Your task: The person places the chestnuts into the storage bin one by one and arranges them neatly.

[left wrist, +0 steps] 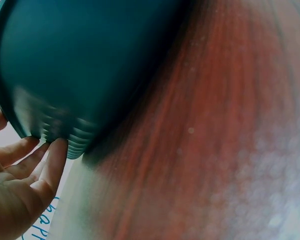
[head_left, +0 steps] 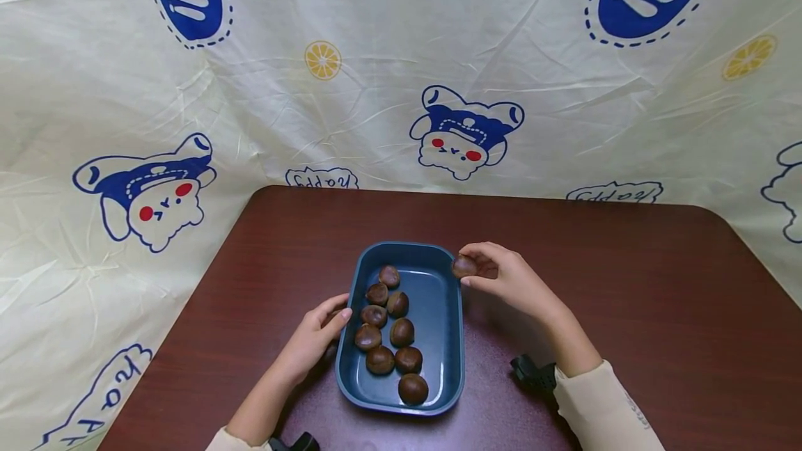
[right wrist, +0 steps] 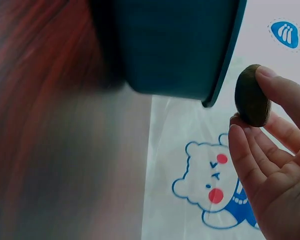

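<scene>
A brown chestnut (right wrist: 252,95) is pinched between the thumb and fingers of my right hand (head_left: 510,277), just outside the right rim of a blue tray (head_left: 438,339). In the right wrist view it stands clear of the tray's wall, higher than the rim corner. My left hand (head_left: 316,333) grips the tray's left side, thumb at the rim and fingertips against the ribbed outer wall (left wrist: 80,135). Several chestnuts lie inside the tray, mostly along its left and middle, with one (head_left: 413,390) at the near end.
The tray stands on a dark red-brown wooden table (head_left: 626,284). Behind and left of it hangs a pale printed cloth (head_left: 363,117) with cartoon figures. A black wrist device (head_left: 534,373) shows by the right sleeve (head_left: 604,406), another (head_left: 297,442) by the left wrist.
</scene>
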Available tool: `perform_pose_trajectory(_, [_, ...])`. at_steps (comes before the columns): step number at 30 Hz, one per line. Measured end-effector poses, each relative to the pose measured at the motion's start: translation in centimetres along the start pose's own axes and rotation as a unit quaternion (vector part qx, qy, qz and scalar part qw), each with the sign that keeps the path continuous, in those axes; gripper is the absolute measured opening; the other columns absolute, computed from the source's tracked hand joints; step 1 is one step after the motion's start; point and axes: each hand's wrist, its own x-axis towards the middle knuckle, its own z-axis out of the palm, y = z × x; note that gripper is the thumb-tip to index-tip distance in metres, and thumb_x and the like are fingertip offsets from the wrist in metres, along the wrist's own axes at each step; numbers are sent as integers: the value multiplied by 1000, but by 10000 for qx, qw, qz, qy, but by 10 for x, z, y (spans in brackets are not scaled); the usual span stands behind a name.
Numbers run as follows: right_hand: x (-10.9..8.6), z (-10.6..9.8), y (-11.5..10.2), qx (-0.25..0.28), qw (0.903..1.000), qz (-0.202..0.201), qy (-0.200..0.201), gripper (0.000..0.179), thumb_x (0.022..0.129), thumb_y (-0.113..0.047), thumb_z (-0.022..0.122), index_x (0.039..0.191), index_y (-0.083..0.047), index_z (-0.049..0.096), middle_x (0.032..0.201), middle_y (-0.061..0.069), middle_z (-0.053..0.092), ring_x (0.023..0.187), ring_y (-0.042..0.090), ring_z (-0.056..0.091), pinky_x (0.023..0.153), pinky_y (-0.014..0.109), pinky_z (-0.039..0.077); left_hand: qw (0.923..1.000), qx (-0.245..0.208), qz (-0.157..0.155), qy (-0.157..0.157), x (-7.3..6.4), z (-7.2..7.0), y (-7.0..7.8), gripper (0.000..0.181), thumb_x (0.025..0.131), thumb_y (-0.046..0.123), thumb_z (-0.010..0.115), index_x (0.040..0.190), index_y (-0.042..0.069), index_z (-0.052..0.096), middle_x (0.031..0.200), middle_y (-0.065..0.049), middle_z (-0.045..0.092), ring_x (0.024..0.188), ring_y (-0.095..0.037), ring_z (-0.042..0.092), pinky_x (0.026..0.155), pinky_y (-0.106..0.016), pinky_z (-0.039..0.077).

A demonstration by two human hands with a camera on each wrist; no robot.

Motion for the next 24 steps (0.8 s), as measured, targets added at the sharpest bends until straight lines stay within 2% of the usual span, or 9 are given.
perform_pose_trajectory(9, [24,17,-14,-49,9987,-420,-300,42,78,-13,71,116,-2,55,102,3,58,88,17,55,77,36,48,9999,-130,7,-51,0,0,0,46,93,21,49,130,-6,39,114,-25,54,96,-33,57,80,-35,47])
perform_pose_trajectory(19, [44,39,-20,-317,9956,-459,-759,41,79,-9,69,116,-1,55,101,3,57,89,15,55,78,29,48,9999,-130,24,-71,0,0,1,46,94,20,49,130,-7,39,112,-25,55,97,-35,56,79,-35,47])
perform_pose_trajectory(24, [50,48,-20,-694,9916,-572,-932,39,80,-10,69,115,-2,55,100,3,57,87,16,55,76,29,48,9999,-124,12,-46,1,-1,1,45,94,20,48,130,-6,39,112,-26,55,97,-35,56,78,-34,48])
